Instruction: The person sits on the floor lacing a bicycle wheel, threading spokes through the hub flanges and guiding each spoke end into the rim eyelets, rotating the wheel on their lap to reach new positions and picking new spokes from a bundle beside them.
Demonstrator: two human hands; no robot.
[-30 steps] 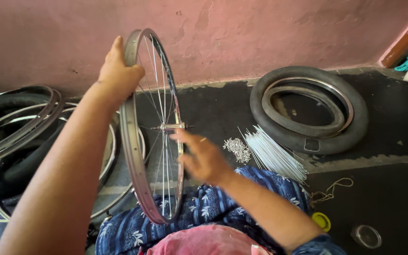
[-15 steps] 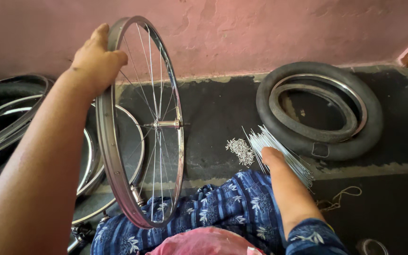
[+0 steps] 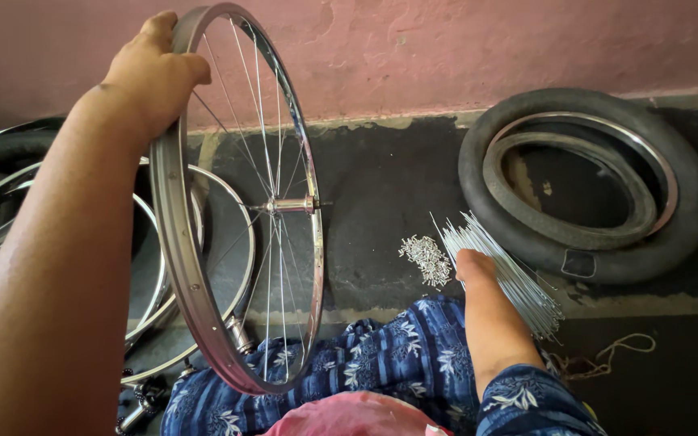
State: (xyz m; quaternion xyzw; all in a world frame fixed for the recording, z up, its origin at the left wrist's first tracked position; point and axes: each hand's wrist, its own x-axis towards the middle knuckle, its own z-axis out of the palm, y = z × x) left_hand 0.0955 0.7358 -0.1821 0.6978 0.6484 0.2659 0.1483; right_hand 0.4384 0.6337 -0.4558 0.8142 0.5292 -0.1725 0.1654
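Steel wheel rim [image 3: 173,266] in left hand [image 3: 151,73], right hand [image 3: 475,266] on spokes [image 3: 510,278]

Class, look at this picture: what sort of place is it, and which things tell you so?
Most likely a bicycle repair workshop, worked on the floor: a spoked wheel rim held upright, a bundle of loose spokes, and a tyre lying by the wall.

Left hand [image 3: 151,77] holds the wheel rim [image 3: 179,266] upright; right hand [image 3: 473,266] touches the spokes [image 3: 519,282] (a loose bundle).

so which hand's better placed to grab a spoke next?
Right. The right hand already rests on the spoke bundle on the floor; the left hand grips the wheel rim, holding it upright.
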